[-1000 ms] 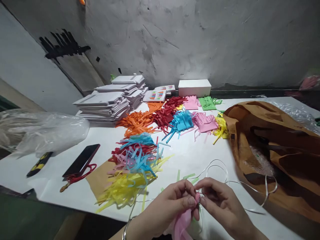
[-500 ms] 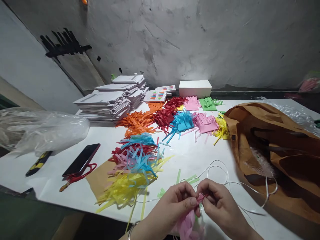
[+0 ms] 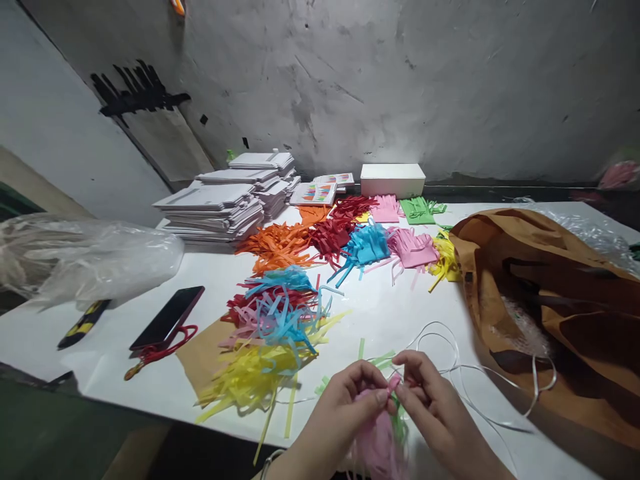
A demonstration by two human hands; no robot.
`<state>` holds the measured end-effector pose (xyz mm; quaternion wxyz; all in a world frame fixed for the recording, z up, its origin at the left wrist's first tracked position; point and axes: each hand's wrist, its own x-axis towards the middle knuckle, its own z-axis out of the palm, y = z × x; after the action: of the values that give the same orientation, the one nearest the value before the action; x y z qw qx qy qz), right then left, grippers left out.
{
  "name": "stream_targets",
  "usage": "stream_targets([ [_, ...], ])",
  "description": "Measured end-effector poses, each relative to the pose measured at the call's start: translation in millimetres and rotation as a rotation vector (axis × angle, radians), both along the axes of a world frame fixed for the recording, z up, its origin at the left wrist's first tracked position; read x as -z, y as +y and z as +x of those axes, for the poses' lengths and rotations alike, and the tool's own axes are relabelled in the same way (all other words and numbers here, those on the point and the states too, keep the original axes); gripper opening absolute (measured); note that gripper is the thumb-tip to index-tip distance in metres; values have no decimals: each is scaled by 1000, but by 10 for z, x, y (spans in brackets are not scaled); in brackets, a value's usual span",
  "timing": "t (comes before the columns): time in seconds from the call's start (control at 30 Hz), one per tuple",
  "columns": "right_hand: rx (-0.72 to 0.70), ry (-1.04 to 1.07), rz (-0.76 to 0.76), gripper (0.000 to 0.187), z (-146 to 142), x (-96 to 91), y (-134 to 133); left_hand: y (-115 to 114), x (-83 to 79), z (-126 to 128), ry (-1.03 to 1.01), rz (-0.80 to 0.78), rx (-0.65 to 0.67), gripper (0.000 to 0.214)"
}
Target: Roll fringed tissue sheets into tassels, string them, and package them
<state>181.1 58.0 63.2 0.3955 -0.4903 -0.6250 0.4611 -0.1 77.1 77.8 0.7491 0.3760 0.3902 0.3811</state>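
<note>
My left hand (image 3: 353, 407) pinches the twisted top of a pink tissue-paper tassel (image 3: 377, 440) near the table's front edge. The tassel's strips hang down below my fingers, with green strips beside them. On the right, my right hand (image 3: 433, 400) has its thumb and index finger at the small pink loop on the tassel top; its fingers are partly curled. A white cord (image 3: 443, 327) runs behind both hands and loops off to the right. Left of my hands lies a pile of yellow tassels (image 3: 250, 377), with blue tassels (image 3: 280, 317) above it.
Stacked white packets (image 3: 210, 207) and a white box (image 3: 393, 180) stand by the wall. Orange (image 3: 280, 243), red, blue and pink fringed bundles lie mid-table. A brown bag (image 3: 495, 280) fills the right side. A phone (image 3: 167, 319) and a yellow-black cutter (image 3: 84, 325) lie left.
My right fingers have opened somewhat and shifted at the tassel top, where the pink loop now shows more. The view has shifted slightly.
</note>
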Motion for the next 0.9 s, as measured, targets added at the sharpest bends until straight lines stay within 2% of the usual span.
stream_targets([
  [0.07, -6, 37, -19, 25, 97, -61, 23, 12, 14, -36, -66, -100, 5, 30],
  [0.17, -24, -53, 104, 24, 230, -214, 94, 26, 7, -85, -151, -199, 46, 26],
  [0.3, -215, -230, 319, 17, 272, -424, 176, 26, -11, -115, -230, -286, 144, 20],
  [0.4, -308, -350, 398, 19, 252, -497, 195, 16, -12, -122, -278, -296, 177, 15],
  [0.5, -363, -376, 386, 20, 245, -477, 192, 6, 4, -133, -320, -311, 179, 14],
  [0.63, -402, -290, 333, 19, 223, -374, 175, 5, 44, -142, -338, -370, 195, 16],
  [0.8, -409, -14, 65, 24, 115, -266, 121, 11, 58, -81, -373, -417, 207, 16],
  [0.9, -414, 120, 42, 28, 44, -238, 104, 9, 55, -16, -398, -442, 198, 21],
])
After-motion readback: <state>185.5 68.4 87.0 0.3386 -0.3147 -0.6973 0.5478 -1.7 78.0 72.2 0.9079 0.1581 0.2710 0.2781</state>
